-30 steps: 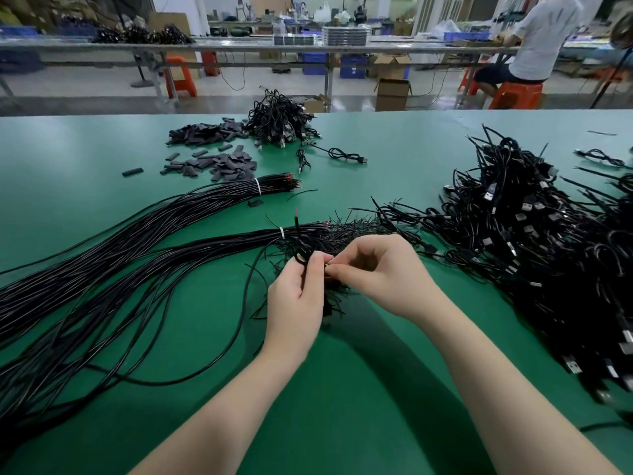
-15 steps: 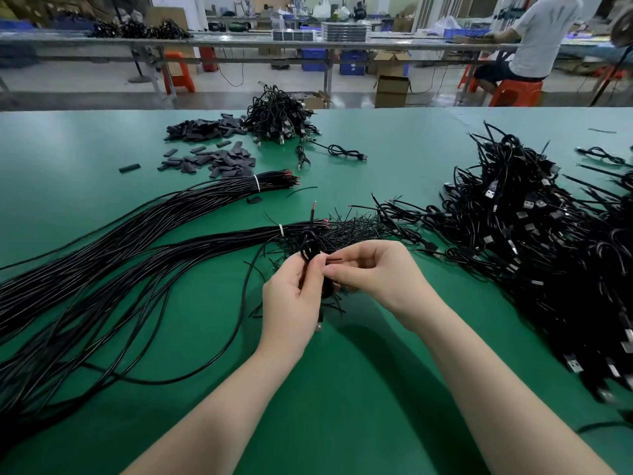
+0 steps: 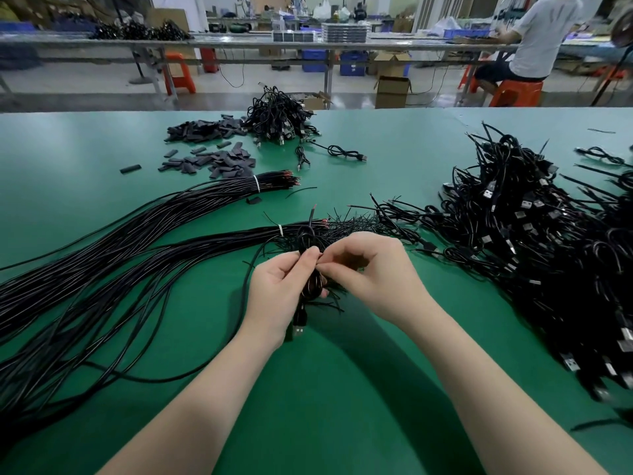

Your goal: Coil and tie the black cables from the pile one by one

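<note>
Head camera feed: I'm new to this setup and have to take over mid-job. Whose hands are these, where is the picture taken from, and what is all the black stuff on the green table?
There is no machine here: a person works with bare hands, and the camera sits on their head, looking forward and down. The left hand grips a small coiled cable with a USB plug hanging below. The right hand pinches a thin tie at the coil's top. On the green table lie long straight cable bundles to the left, a tangled pile of USB cables to the right, small dark flat pieces and a smaller cable heap farther back.
</note>
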A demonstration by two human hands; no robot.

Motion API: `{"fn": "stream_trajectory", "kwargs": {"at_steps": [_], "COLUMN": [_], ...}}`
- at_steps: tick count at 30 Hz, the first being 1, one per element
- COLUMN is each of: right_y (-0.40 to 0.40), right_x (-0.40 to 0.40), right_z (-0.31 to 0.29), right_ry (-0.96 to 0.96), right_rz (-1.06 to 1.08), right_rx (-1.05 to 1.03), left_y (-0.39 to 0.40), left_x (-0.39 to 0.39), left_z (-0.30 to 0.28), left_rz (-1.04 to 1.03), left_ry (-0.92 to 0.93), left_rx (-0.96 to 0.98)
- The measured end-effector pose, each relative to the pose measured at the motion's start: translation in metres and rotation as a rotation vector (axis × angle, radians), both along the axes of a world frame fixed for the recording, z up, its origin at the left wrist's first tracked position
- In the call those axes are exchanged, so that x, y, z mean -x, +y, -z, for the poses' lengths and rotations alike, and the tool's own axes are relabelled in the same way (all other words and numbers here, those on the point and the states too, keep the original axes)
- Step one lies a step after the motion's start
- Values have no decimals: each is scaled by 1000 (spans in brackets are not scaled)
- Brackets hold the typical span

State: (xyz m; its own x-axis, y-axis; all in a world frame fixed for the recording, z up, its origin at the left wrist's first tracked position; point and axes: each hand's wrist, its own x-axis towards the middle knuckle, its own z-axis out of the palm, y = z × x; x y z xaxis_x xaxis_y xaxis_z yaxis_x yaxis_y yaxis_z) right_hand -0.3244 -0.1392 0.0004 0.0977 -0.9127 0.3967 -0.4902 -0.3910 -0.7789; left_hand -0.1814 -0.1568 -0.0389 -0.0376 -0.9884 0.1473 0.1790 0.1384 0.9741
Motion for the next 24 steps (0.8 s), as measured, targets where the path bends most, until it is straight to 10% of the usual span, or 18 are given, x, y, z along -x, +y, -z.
{"fn": "stream_trajectory", "kwargs": {"at_steps": [6,24], "right_y": [-1,-4], "right_x": [-5,-3], "right_z": [8,6], "right_ry": [-250,-199], "right_rz": [101,82], "right_rx": [-246,-239], "left_y": [1,1], "left_x": [2,-3], "left_z": [3,3], "left_rz": [7,35], "left_ry": [101,59], "left_rx": [-64,-3]}}
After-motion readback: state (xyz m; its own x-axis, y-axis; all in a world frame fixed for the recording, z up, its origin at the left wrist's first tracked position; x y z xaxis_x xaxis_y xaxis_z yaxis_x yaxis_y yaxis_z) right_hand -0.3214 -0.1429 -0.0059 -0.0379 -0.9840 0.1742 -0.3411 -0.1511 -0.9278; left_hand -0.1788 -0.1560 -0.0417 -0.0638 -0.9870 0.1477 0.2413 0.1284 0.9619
